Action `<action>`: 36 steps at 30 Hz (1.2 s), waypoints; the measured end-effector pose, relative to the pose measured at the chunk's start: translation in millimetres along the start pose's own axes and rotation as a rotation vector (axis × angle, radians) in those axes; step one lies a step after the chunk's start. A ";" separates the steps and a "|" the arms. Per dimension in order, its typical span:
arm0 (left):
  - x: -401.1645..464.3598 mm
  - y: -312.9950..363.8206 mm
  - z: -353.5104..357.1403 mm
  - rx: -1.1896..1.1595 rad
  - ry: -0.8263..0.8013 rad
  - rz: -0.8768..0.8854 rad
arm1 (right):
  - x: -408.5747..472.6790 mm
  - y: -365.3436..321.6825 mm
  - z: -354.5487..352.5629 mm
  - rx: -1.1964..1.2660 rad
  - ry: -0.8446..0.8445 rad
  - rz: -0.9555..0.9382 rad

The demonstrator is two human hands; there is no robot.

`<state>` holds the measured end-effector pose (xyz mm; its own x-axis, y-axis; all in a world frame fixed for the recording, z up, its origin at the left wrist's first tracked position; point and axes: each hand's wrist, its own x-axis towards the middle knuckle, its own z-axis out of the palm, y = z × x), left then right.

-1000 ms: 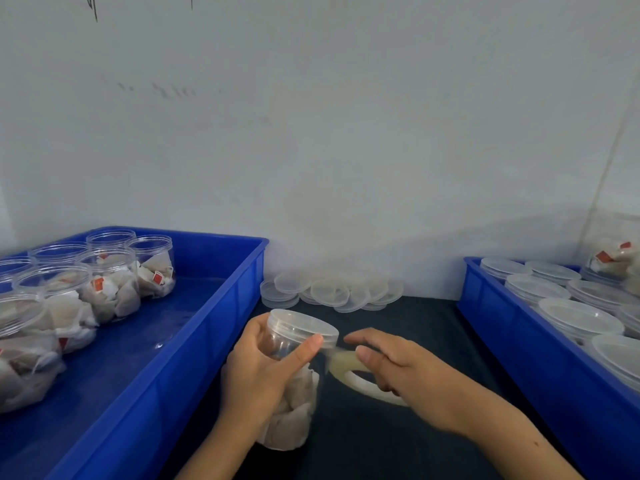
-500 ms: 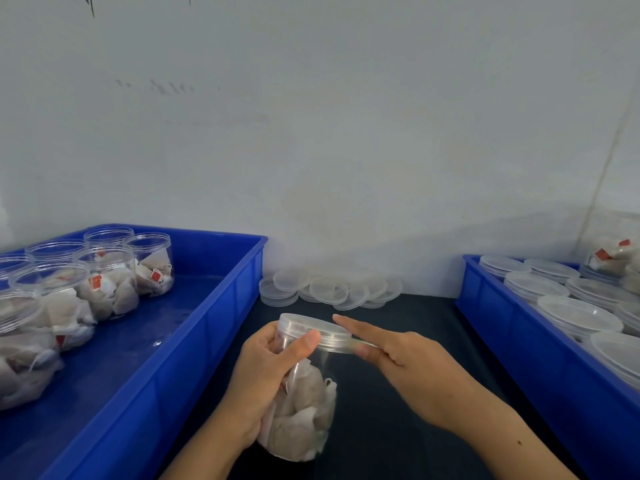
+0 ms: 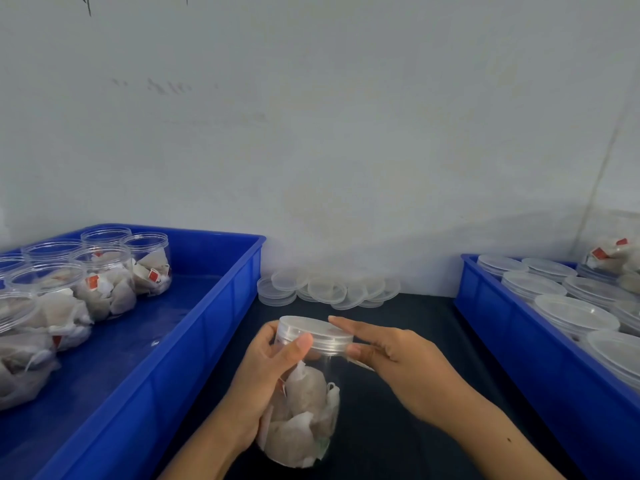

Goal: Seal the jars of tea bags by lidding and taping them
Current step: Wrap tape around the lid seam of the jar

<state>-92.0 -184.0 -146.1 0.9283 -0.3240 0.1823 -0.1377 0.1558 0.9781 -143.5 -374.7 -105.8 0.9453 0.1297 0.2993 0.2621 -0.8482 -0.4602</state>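
Dark tabletop between two blue trays holds one lidded jar of tea bags, left hand curled around it, right hand's fingers pinching its lid rim.

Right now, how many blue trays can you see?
2. One tray stands on the left and holds open jars of tea bags. The other tray stands on the right and holds lidded jars. Both run out of view.
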 end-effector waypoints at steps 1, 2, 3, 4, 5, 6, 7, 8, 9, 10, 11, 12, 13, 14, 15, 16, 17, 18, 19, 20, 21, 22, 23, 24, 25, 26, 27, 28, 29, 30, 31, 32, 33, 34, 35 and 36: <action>-0.2 -0.3 0.5 0.007 0.010 -0.002 | 0.2 -0.5 1.1 -0.002 0.012 0.005; -0.2 0.2 1.5 0.034 0.024 0.002 | 0.3 -1.2 1.8 -0.001 0.018 0.014; 0.2 1.0 2.6 0.085 0.041 0.023 | 0.2 -1.7 1.7 0.004 0.021 0.027; 0.4 2.1 4.0 0.154 0.068 0.064 | 0.1 -2.1 1.1 0.004 0.023 0.040; 0.4 2.1 5.6 0.240 0.105 0.122 | -0.1 -2.6 0.4 -0.001 0.027 0.051; 0.1 1.5 7.8 0.330 0.156 0.186 | -0.2 -3.2 -0.1 -0.010 0.038 0.059; -0.6 1.2 10.7 0.399 0.216 0.241 | -0.6 -3.8 0.2 -0.024 0.053 0.065; -2.0 1.3 13.7 0.433 0.263 0.279 | -1.2 -5.1 1.4 -0.041 0.070 0.066; -3.2 0.9 16.3 0.442 0.287 0.298 | -2.0 -7.1 3.7 -0.062 0.086 0.062; -4.0 0.2 17.8 0.440 0.285 0.291 | -2.7 -9.6 6.6 -0.084 0.102 0.054; -4.8 0.8 18.2 0.434 0.263 0.257 | -3.4 -12.2 9.4 -0.106 0.115 0.044; -5.0 1.0 17.5 0.426 0.242 0.215 | -3.8 -14.5 12.0 -0.130 0.125 0.031; -4.3 1.4 16.0 0.417 0.231 0.181 | -4.3 -16.2 13.7 -0.158 0.132 0.016; -2.9 1.5 14.0 0.409 0.231 0.157 | -4.4 -17.8 14.5 -0.184 0.137 0.001; -1.7 1.8 11.9 0.401 0.238 0.143 | -4.7 -18.6 14.7 -0.204 0.138 -0.007; -0.2 1.9 10.4 0.394 0.247 0.137 | -4.7 -18.5 14.5 -0.211 0.138 -0.010; 0.6 1.4 9.0 0.387 0.252 0.134 | -5.1 -18.5 14.3 -0.210 0.130 -0.006; 1.6 0.8 8.4 0.381 0.251 0.135 | -5.5 -19.1 14.2 -0.210 0.118 0.000; 2.5 0.2 8.0 0.378 0.245 0.135 | -6.1 -20.1 14.1 -0.215 0.102 0.005; 3.9 -0.4 7.6 0.383 0.240 0.133 | -6.6 -20.8 13.8 -0.215 0.092 0.007; 4.9 -0.7 6.9 0.395 0.237 0.131 | -7.1 -21.0 13.4 -0.210 0.082 0.008; 5.8 -0.5 6.3 0.408 0.236 0.128 | -7.6 -21.2 12.9 -0.200 0.077 0.007; 6.1 0.0 5.6 0.418 0.234 0.125 | -8.6 -21.6 12.8 -0.190 0.073 0.005; 6.4 0.2 4.6 0.423 0.230 0.126 | -9.5 -22.1 12.9 -0.191 0.071 -0.003; 6.3 0.6 3.5 0.423 0.225 0.125 | -10.7 -23.0 13.3 -0.202 0.070 -0.014; 6.2 1.0 2.8 0.421 0.220 0.126 | -11.5 -24.3 13.4 -0.219 0.068 -0.025; 5.9 0.9 2.0 0.417 0.220 0.129 | -12.4 -25.6 13.6 -0.229 0.061 -0.029; 5.5 0.8 1.6 0.412 0.227 0.137 | -12.8 -26.6 13.5 -0.228 0.049 -0.030; 4.9 0.8 1.4 0.404 0.240 0.145 | -12.4 -27.7 12.6 -0.212 0.035 -0.029; 4.7 0.9 1.2 0.390 0.254 0.151 | -11.8 -28.4 11.1 -0.178 0.017 -0.031; 4.6 0.7 0.7 0.368 0.266 0.153 | -10.6 -28.9 9.5 -0.130 -0.004 -0.028; 4.9 0.7 0.1 0.339 0.274 0.149 | -9.9 -28.9 7.4 -0.072 -0.024 -0.013; 4.5 1.0 -0.7 0.309 0.278 0.140 | -9.7 -28.3 4.9 -0.011 -0.046 0.022; 4.2 1.5 -1.3 0.284 0.275 0.132 | -9.5 -26.3 2.7 0.050 -0.071 0.074; 4.3 1.9 -1.8 0.269 0.269 0.128 | -9.5 -23.7 0.6 0.103 -0.102 0.128; 4.2 2.3 -2.1 0.261 0.262 0.127 | -9.7 -21.1 -1.6 0.143 -0.142 0.170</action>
<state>-87.7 -183.1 -143.3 0.9504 -0.0625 0.3046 -0.3088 -0.0739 0.9483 -158.5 -358.8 -97.6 0.9933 0.0710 0.0916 0.1123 -0.7840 -0.6106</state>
